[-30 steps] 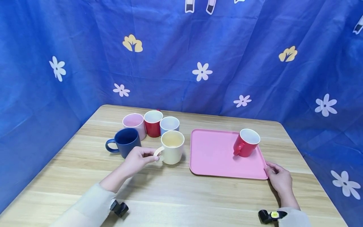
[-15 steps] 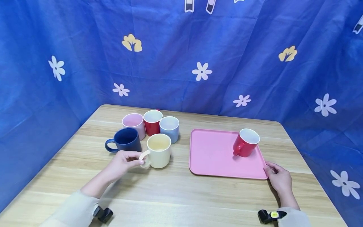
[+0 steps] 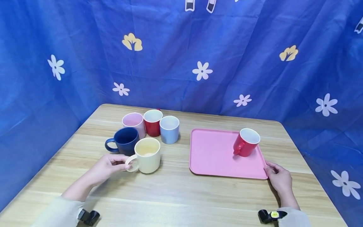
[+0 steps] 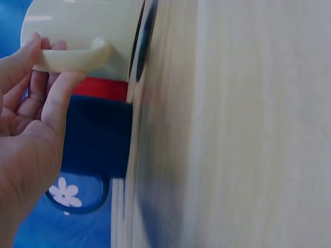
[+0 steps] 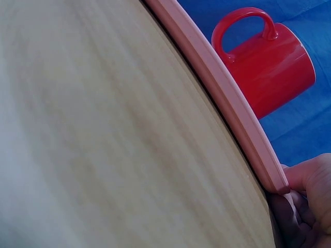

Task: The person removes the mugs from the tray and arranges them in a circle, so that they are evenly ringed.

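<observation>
My left hand (image 3: 103, 170) pinches the handle of a cream mug (image 3: 147, 159), which is upright, low over the table in front of the others. In the left wrist view, thumb and fingers close on the mug's handle (image 4: 72, 59). Behind it are a dark blue mug (image 3: 126, 142), a pink mug (image 3: 139, 125), a red mug (image 3: 152, 126) with a white inside, and a light blue mug (image 3: 169, 134). My right hand (image 3: 279, 179) grips the near right corner of a pink tray (image 3: 212, 154), thumb on top in the right wrist view. Another red mug (image 3: 245, 148) stands on the tray's right side.
The wooden table (image 3: 198, 198) reaches back to a blue curtain (image 3: 175, 56) with flowers, which also hangs along both sides. A strip of bare wood lies between the light blue mug and the tray. Black wrist cameras sit on both sleeves.
My left hand has carried the cream mug left and toward me, from beside the tray to in front of the dark blue mug, uncovering the light blue mug. The right hand and tray stay put.
</observation>
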Demonstrator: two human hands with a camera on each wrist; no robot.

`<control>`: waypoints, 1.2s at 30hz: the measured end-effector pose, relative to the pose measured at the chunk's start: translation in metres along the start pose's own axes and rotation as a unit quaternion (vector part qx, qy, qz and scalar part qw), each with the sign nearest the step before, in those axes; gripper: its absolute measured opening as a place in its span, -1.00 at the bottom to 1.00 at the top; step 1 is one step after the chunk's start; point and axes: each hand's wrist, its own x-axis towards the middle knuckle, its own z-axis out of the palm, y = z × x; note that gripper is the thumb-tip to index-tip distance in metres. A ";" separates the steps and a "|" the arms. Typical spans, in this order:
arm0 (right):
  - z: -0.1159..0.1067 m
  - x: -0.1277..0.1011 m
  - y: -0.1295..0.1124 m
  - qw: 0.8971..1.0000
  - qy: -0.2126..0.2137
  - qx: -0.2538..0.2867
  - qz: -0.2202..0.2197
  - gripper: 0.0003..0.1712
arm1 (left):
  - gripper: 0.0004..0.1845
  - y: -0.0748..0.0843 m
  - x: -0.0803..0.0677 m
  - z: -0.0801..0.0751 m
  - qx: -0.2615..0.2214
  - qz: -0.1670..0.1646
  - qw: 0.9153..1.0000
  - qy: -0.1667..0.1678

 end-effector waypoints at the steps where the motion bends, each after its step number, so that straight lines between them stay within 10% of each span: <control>1: 0.000 0.000 0.000 1.000 0.000 -0.001 0.001 -0.60 | -0.82 -0.001 -0.001 -0.002 0.001 0.003 1.000 -0.003; 19: 0.000 0.000 0.000 1.000 -0.002 0.001 0.001 -0.60 | -0.82 -0.016 -0.011 -0.026 -0.025 0.039 0.998 -0.049; 36: 0.000 0.000 0.000 1.000 0.006 0.000 0.001 -0.62 | -0.87 -0.023 -0.012 -0.028 -0.006 0.018 1.000 -0.018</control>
